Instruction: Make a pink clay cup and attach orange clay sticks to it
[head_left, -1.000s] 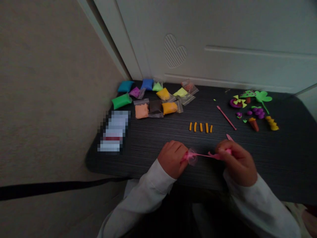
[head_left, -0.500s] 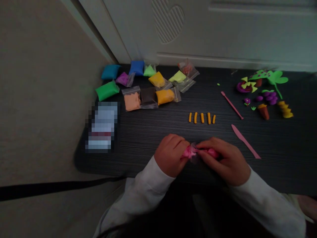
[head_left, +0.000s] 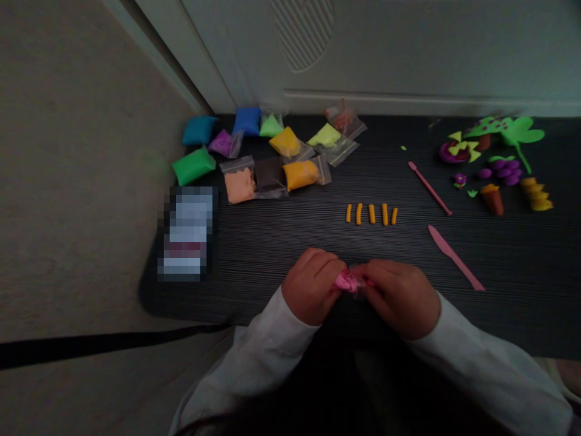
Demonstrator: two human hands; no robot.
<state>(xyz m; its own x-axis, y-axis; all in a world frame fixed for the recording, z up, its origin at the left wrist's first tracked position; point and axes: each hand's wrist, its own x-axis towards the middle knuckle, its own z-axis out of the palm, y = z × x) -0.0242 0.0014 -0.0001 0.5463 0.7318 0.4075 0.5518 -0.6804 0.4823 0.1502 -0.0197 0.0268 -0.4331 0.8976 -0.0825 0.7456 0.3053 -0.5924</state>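
Over the near side of the dark, fine-lined table [head_left: 254, 242], two hands meet in front of the person's body, white sleeves [head_left: 267, 342] behind them. The left hand [head_left: 313, 287] is curled shut around pink clay [head_left: 346, 280] in a clear bag [head_left: 361, 289], and some clay bulges out beside its thumb. Touching the bag's other end, the right hand [head_left: 402, 297] pinches with thumb and fingers, a bit of pink showing between them.

Beyond the right hand, a pink knife [head_left: 455, 258] lies slantwise; off to the left rests a phone [head_left: 188, 233], its screen blurred out. Farther on, five short orange strips [head_left: 371, 214] stand in a row, with a thin pink stick [head_left: 430, 188] to their right. Past these, bags of coloured clay [head_left: 269, 174] cluster at left, while small shaped pieces, among them a purple grape bunch [head_left: 506, 171], sit at right. A pale panel [head_left: 408, 60] closes off the back.
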